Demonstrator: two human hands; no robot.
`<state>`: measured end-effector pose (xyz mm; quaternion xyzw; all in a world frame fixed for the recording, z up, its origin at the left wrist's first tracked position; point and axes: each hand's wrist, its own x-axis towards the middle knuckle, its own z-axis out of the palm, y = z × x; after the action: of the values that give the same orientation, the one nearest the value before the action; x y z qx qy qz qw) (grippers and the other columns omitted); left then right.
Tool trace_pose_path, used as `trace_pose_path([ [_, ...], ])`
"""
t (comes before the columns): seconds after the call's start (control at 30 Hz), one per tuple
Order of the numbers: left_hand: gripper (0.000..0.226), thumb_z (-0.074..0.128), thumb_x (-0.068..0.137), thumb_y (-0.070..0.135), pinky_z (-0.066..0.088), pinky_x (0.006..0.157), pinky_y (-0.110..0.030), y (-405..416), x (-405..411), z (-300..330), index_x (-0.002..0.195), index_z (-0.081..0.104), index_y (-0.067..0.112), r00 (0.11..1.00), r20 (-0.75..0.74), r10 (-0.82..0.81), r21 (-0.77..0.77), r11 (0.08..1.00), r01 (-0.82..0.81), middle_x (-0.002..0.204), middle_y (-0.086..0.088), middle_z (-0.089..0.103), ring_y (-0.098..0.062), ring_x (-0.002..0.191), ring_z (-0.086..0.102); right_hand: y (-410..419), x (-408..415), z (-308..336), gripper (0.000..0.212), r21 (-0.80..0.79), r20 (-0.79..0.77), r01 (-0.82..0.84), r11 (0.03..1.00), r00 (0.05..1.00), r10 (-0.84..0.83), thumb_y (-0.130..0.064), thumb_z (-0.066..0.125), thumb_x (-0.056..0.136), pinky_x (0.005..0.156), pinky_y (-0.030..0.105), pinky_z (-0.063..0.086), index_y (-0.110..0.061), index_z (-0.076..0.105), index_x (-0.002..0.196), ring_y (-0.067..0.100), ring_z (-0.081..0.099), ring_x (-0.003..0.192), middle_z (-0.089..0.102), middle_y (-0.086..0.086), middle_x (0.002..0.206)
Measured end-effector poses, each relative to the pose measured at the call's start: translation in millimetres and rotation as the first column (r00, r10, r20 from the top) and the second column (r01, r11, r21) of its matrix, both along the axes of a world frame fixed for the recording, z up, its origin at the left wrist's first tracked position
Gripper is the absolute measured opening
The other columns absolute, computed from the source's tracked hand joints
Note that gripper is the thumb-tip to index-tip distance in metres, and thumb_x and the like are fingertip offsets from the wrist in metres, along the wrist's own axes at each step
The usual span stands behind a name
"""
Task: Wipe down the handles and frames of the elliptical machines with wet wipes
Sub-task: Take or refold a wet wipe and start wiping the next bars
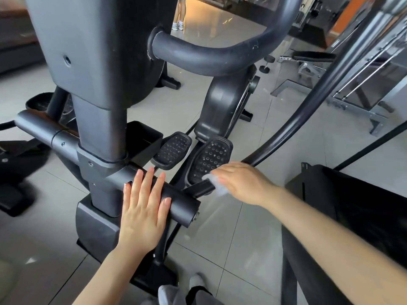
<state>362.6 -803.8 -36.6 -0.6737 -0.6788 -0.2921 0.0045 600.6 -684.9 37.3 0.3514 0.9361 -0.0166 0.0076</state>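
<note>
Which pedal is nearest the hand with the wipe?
The right pedal, the larger-looking one: the right hand and its wipe are at its near end. The left pedal lies farther off.

Left hand (143, 208) lies flat on the black cylindrical crossbar (176, 202) while right hand (242, 183) presses a blurred white wet wipe (217, 186) against a black metal arm (201, 188)

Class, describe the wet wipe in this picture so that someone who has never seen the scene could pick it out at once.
Start at the dark grey elliptical machine and follow its horizontal crossbar rightward, past the flat left hand. Beyond the bar's end, the right hand holds the wet wipe against a thinner black bar. It is the only pale, blurred, crumpled thing among hard black parts.
</note>
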Motion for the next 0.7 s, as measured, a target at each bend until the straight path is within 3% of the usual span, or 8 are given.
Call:
trace_pose_path([
  [0.07,0.059,0.013,0.105,0.044,0.007,0.117,-0.045,0,0,0,0.149,0.036,0.01,1.0,0.003,-0.002,0.008,1.0,0.002,0.155,-0.016,0.034,-0.035,0.145,0.018,-20,-37,-11,0.029,-0.088,-0.09,-0.083,0.993,0.993,0.075,-0.011,0.053,0.096,0.098,0.038,0.047,-0.014,0.066,0.122,0.027,0.063,0.104,0.07,0.003,0.116],
  [0.13,0.06,0.013,0.105,0.044,0.009,0.115,-0.047,1,-1,0,0.148,0.037,0.01,1.0,-0.005,-0.007,0.014,1.0,0.007,0.154,-0.017,0.034,-0.035,0.145,0.019,-28,-51,-16,0.033,-0.136,-0.107,-0.1,0.986,0.991,0.085,-0.02,0.038,0.102,0.097,0.041,0.045,-0.01,0.066,0.116,0.028,0.061,0.098,0.07,0.004,0.108],
  [0.3,0.062,0.015,0.105,0.045,0.016,0.113,-0.051,-1,2,3,0.145,0.044,0.007,1.0,0.014,0.02,0.032,0.999,-0.02,0.152,-0.018,0.039,-0.037,0.144,0.024,-17,-15,-6,0.052,0.033,0.029,-0.005,0.999,1.0,0.004,-0.041,0.023,0.1,0.117,0.04,0.024,-0.018,0.064,0.123,0.018,0.063,0.106,0.069,-0.004,0.109],
  [0.43,0.053,0.024,0.104,0.037,0.017,0.113,-0.055,1,19,19,0.143,0.046,0.008,1.0,-0.02,0.014,0.135,0.991,-0.012,0.151,-0.019,0.04,-0.035,0.143,0.027,10,38,4,0.05,0.319,0.244,0.018,0.948,0.964,-0.101,-0.041,0.029,0.096,0.121,0.043,0.018,-0.018,0.068,0.115,0.018,0.065,0.104,0.07,-0.003,0.105],
  [0.6,0.052,0.039,0.097,0.033,0.008,0.119,-0.049,22,60,55,0.145,0.04,0.014,0.994,-0.075,-0.084,0.307,0.946,0.103,0.154,-0.016,0.035,-0.031,0.146,0.022,56,90,54,0.035,0.554,0.554,-0.257,0.792,0.824,-0.12,-0.045,0.068,0.082,0.117,0.047,0.02,-0.015,0.071,0.1,0.024,0.063,0.086,0.063,0.0,0.083],
  [0.7,0.052,0.041,0.096,0.033,0.003,0.12,-0.044,48,91,86,0.145,0.037,0.016,0.996,-0.07,-0.046,0.401,0.913,0.071,0.154,-0.014,0.034,-0.029,0.146,0.021,82,121,101,0.032,0.641,0.645,-0.414,0.646,0.748,-0.16,-0.036,0.062,0.088,0.121,0.05,0.016,-0.014,0.068,0.11,0.026,0.06,0.104,0.064,0.003,0.095],
])
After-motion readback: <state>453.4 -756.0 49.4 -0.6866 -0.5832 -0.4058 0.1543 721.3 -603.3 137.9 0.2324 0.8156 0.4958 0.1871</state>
